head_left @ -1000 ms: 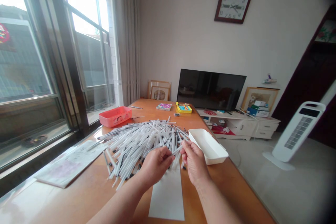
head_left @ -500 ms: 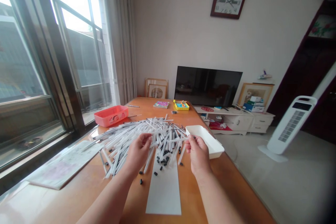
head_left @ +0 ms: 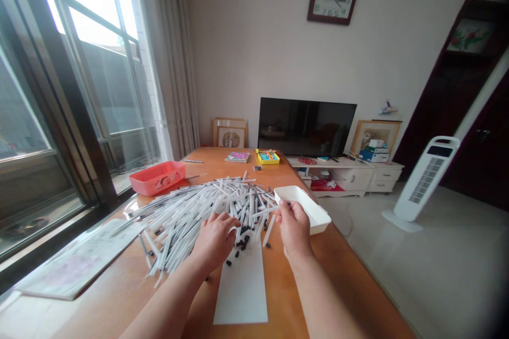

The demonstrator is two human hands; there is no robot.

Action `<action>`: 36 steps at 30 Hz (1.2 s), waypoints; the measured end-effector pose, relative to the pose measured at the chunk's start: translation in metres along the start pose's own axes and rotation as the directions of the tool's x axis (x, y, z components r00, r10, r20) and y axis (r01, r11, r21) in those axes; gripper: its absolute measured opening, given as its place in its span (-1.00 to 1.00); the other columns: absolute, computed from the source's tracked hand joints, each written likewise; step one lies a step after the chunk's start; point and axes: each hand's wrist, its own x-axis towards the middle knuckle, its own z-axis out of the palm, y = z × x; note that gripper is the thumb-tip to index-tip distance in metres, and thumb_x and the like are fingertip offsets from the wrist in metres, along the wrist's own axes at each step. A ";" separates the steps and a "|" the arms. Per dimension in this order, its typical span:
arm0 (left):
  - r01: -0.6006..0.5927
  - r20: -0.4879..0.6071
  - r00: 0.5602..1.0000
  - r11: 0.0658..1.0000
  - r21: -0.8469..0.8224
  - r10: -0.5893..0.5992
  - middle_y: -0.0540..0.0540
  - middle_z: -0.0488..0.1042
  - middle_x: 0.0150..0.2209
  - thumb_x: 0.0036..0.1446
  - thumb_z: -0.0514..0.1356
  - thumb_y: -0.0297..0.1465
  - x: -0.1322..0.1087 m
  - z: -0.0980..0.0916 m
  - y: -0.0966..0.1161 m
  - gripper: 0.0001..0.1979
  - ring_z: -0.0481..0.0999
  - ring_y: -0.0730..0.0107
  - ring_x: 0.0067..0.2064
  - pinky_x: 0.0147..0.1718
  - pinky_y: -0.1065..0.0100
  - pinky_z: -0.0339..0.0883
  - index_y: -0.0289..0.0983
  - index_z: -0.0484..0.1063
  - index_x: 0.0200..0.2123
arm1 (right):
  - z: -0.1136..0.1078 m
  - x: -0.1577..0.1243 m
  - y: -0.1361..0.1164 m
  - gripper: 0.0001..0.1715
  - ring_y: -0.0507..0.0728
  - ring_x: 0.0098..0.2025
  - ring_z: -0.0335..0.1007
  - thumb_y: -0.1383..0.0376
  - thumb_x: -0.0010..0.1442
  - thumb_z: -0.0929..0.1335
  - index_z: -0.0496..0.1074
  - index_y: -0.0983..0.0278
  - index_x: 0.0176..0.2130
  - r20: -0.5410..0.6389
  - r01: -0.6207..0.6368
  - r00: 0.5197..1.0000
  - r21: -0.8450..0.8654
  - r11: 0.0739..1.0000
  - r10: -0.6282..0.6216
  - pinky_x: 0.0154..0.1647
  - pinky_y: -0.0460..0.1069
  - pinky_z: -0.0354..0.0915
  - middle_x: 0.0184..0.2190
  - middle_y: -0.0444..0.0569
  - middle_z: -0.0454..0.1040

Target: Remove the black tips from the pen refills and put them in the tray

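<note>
A wide pile of translucent white tubes (head_left: 186,222), like pen barrels, covers the middle of the table. At the pile's near right edge my left hand (head_left: 214,238) is palm down, fingers bent and apart, with nothing visible in them. Just beside it, small black caps (head_left: 240,243) lie loose on a white paper strip (head_left: 241,296). My right hand (head_left: 293,225) pinches a white tube (head_left: 267,211) that points left over the pile. A dark bit shows at its fingertips. Behind this hand stands a white tray (head_left: 314,212), partly covered by it.
A red plastic basket (head_left: 157,179) stands at the left by the window. A booklet (head_left: 237,157) and a yellow box (head_left: 268,158) lie at the far end. A large flat booklet (head_left: 75,259) is at the near left. The table's right edge drops to the floor.
My left hand has moved nearer and down to the black caps, its fingers loosened from a pinch. My right hand still holds the tube. The view has shifted slightly right.
</note>
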 end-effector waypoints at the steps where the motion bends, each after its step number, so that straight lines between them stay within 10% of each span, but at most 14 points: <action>1: -0.031 0.003 1.000 0.999 0.015 0.030 -0.08 0.55 -0.03 0.26 0.04 -0.39 0.000 0.001 0.002 -0.67 0.41 0.07 0.03 -0.05 0.12 0.21 -0.03 0.54 -0.05 | 0.000 0.000 0.000 -0.58 0.01 -0.53 0.25 -0.03 0.17 0.41 0.37 0.25 -0.40 0.002 0.000 1.000 -0.005 1.000 0.000 -0.50 -0.08 0.17 -0.54 -0.17 0.40; 12: -0.098 -0.002 0.995 0.981 0.168 0.100 0.00 0.14 0.41 0.32 -0.01 -0.30 0.011 0.035 0.003 -0.54 -0.18 -0.16 0.47 0.31 -0.32 -0.27 0.05 0.37 0.24 | 0.003 0.001 -0.002 -0.62 0.01 -0.53 0.24 -0.01 0.20 0.39 0.39 0.25 -0.35 0.001 -0.036 0.999 0.045 0.998 0.036 -0.49 -0.09 0.19 -0.54 -0.17 0.40; 36: -0.019 -0.038 0.999 0.999 0.036 0.020 -0.10 0.34 0.29 0.20 0.13 -0.36 0.019 0.040 -0.008 -0.72 0.01 -0.22 0.40 0.26 -0.34 -0.04 -0.09 0.55 -0.06 | 0.008 -0.005 -0.001 -0.64 0.02 -0.53 0.23 0.00 0.20 0.39 0.44 0.25 -0.28 0.053 -0.078 0.996 0.040 0.996 0.076 -0.50 -0.08 0.21 -0.51 -0.17 0.40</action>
